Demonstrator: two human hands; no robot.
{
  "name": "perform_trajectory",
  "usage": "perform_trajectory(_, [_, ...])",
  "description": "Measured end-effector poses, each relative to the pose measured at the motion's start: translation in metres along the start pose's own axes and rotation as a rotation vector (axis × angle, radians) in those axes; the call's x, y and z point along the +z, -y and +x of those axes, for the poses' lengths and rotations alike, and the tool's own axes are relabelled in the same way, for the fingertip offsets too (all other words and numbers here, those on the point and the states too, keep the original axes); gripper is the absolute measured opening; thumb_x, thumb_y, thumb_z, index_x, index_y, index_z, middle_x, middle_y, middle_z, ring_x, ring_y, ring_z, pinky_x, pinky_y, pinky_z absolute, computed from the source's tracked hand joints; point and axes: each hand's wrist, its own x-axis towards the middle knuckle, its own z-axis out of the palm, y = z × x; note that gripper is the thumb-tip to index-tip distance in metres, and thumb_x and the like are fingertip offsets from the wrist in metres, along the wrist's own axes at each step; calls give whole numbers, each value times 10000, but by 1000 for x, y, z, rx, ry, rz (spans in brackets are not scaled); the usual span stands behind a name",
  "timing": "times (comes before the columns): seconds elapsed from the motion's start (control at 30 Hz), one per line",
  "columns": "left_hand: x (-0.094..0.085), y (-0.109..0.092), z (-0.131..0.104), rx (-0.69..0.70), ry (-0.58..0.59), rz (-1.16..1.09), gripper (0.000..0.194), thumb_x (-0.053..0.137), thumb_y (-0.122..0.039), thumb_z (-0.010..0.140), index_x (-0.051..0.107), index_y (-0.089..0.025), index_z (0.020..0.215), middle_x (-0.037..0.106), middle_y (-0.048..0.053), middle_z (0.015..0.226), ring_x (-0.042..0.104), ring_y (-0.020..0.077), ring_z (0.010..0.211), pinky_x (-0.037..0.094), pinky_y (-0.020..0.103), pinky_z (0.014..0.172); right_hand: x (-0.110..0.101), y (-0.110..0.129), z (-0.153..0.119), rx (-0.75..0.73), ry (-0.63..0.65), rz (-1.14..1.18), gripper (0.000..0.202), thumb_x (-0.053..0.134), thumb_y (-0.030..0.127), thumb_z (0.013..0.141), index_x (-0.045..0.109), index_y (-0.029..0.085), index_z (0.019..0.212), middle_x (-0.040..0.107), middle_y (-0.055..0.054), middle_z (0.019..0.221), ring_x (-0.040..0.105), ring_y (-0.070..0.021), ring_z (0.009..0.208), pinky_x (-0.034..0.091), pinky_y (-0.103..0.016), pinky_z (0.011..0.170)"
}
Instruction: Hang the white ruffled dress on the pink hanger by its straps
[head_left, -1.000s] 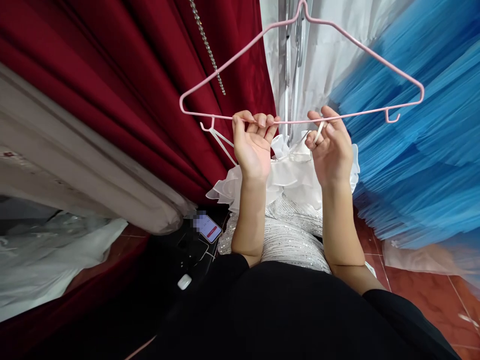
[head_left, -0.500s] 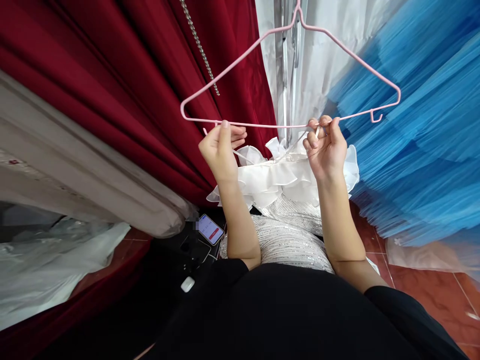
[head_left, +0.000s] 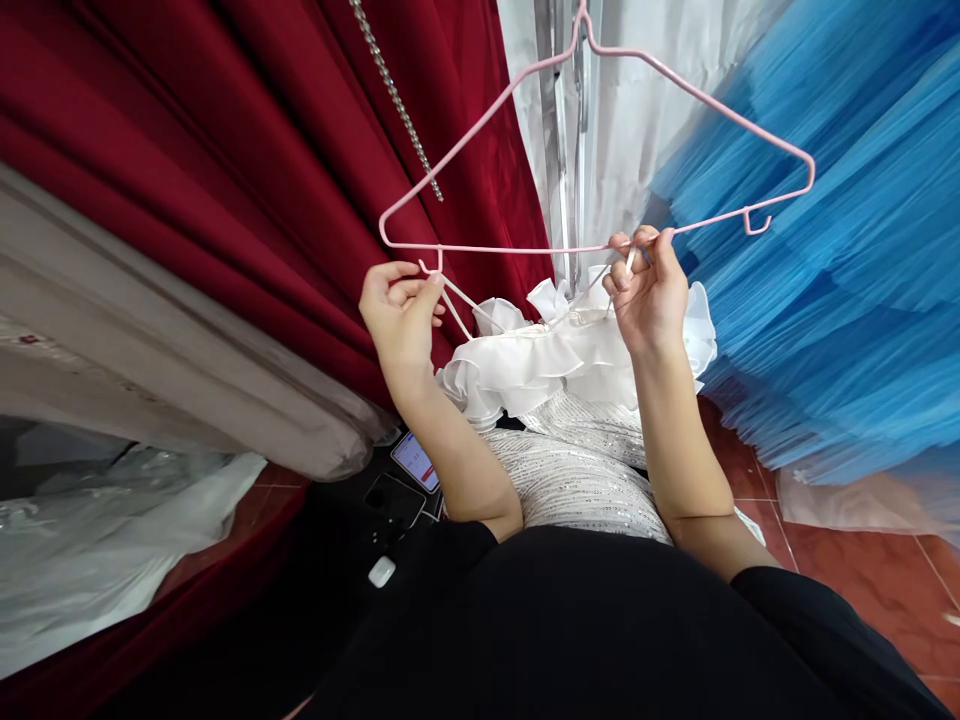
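Note:
A pink clothes hanger (head_left: pixel 517 249) hangs in front of me, its top cut off by the frame's edge. Beside the small hook at its left end, my left hand (head_left: pixel 403 318) pinches a thin white strap (head_left: pixel 459 296) that runs down to a dress. My right hand (head_left: pixel 646 290) is closed around the bottom bar, right of its middle, with another white strap between its fingers. Below the hanger lies the white dress (head_left: pixel 525 365), ruffled at the top. Its sequined lower part (head_left: pixel 570 485) spreads beneath my forearms.
Dark red drapery (head_left: pixel 300 200) and pale garments (head_left: pixel 165 300) are on the left. Blue tulle (head_left: pixel 810 260) fills the right side. A metal pole (head_left: pixel 559 150) stands behind the hanger. A lit phone (head_left: pixel 415 460) and a small white case (head_left: pixel 382 571) lie at lower left.
My left hand has left the bottom bar and moved left and down to the small hook, with the strap. The hanger has shifted slightly right. My right hand keeps its hold.

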Motion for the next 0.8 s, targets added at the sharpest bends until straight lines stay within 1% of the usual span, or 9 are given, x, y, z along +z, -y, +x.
perform_trajectory(0.1, [0,5,0,-45,94,63,129,705,-243,753,630,-141,781,613,-9,659,565,65,511,430,134,411,0,0,0,-2,6,16,504,490,749,792,473,245,775,616,-14,858,428,-80,488,341,-270,489])
perform_trajectory(0.13, [0,5,0,-43,110,71,137,685,-263,779,635,-138,753,607,-1,655,569,69,521,430,135,415,0,0,0,-1,3,23,503,487,748,796,476,246,776,615,-13,857,437,-82,494,337,-268,489])
perform_trajectory(0.2, [0,5,-1,-29,112,60,165,666,-280,808,638,-140,725,600,8,651,578,80,543,432,140,426,1,0,-1,-2,-9,30,505,487,751,797,478,246,773,615,-8,855,445,-82,500,332,-259,481])
perform_trajectory(0.3, [-2,2,-2,-22,81,-6,161,679,-284,809,642,-155,721,590,8,663,580,89,573,433,152,452,2,1,-3,-3,-13,30,499,497,742,801,480,245,758,615,-1,842,440,-76,493,323,-247,461])
perform_trajectory(0.4, [-5,-4,-3,-24,37,-155,193,686,-314,811,629,-167,699,546,-2,660,531,77,571,404,163,469,1,4,-2,-5,0,66,470,521,707,817,495,244,743,599,8,808,414,-68,476,295,-244,451])
perform_trajectory(0.53, [1,-6,0,-59,64,-468,250,702,-366,789,570,-177,692,476,-1,680,457,68,585,325,182,463,-7,9,2,6,19,82,451,551,688,813,516,245,739,590,8,793,409,-71,486,273,-244,454])
perform_trajectory(0.6, [7,0,4,-75,39,-498,262,688,-410,786,550,-203,705,490,9,696,475,90,620,327,206,480,-11,11,5,9,15,45,466,544,711,800,517,249,742,604,0,809,430,-81,504,283,-243,452])
perform_trajectory(0.67, [13,11,10,-108,-7,-491,219,675,-423,785,568,-236,748,551,15,743,526,114,681,377,230,532,-13,12,6,2,4,1,490,529,743,782,518,255,747,619,-7,832,445,-90,514,297,-244,450])
perform_trajectory(0.8, [14,30,18,-206,-66,-546,96,619,-349,823,597,-278,883,656,0,958,608,110,854,483,237,730,-14,12,6,0,-36,-102,543,477,806,750,515,265,760,636,-10,861,411,-89,492,321,-254,447])
